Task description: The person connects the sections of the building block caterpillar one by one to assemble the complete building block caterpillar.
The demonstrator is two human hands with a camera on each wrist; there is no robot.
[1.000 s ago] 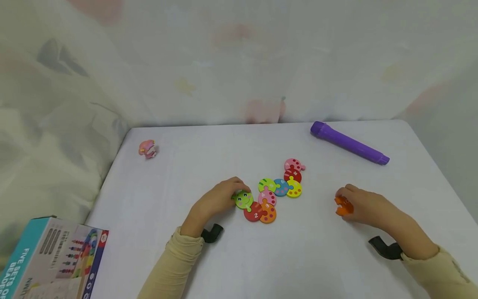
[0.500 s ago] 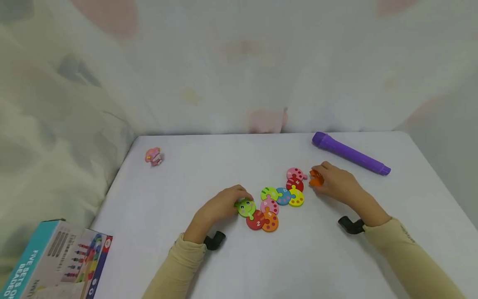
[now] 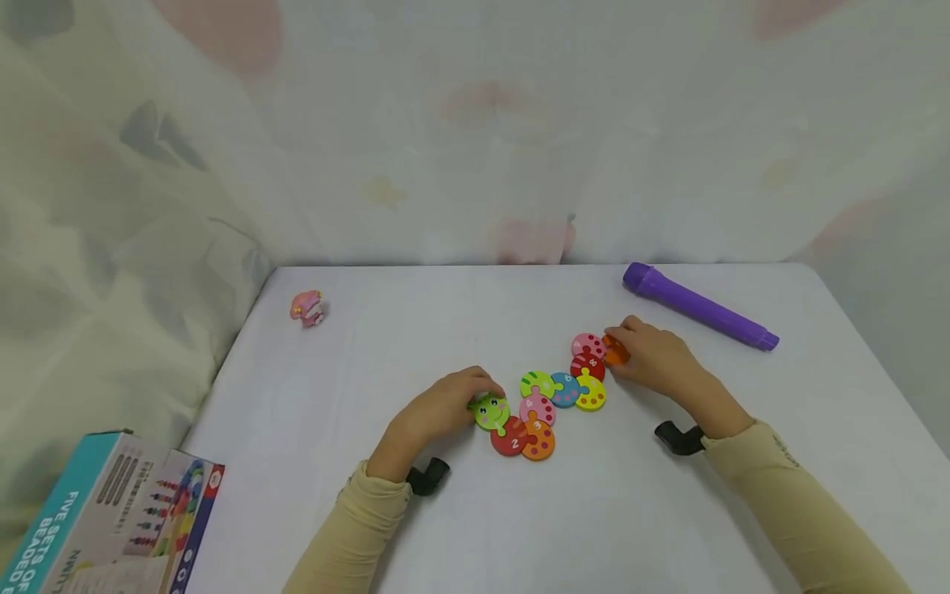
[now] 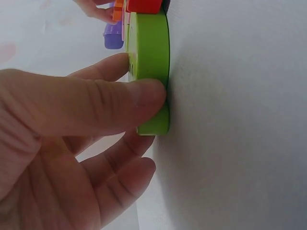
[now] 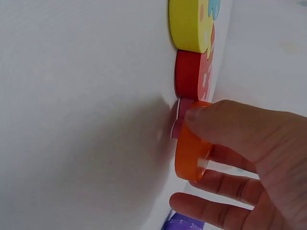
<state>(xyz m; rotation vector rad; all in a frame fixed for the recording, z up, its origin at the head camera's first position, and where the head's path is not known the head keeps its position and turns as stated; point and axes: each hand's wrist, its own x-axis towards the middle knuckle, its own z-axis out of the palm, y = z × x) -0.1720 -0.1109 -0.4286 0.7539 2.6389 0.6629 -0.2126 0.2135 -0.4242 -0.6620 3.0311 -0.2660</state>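
A caterpillar puzzle of linked round pieces winds across the white table. At its near left end is the green smiling head piece (image 3: pixel 490 412), which my left hand (image 3: pixel 444 406) holds at its edge, thumb on the side in the left wrist view (image 4: pixel 152 52). Red piece 2 (image 3: pixel 509 436) and an orange piece (image 3: pixel 539 441) follow. Red piece 8 (image 3: pixel 588 367) and a pink spotted piece (image 3: pixel 588 344) form the far end. There my right hand (image 3: pixel 659 356) pinches an orange piece (image 5: pixel 191 148), slightly raised and overlapping the pink piece's knob in the right wrist view.
Behind the right hand lies a purple tube with a wider end (image 3: pixel 698 305). A small pink figurine (image 3: pixel 308 308) stands at the back left. A printed toy box (image 3: pixel 111 511) occupies the front left corner. Patterned cloth (image 3: pixel 416 165) hangs behind the table.
My right hand has carried the orange piece leftward and away from me, up to the pink end piece. The left hand keeps its hold on the green head. The head view has shifted slightly.
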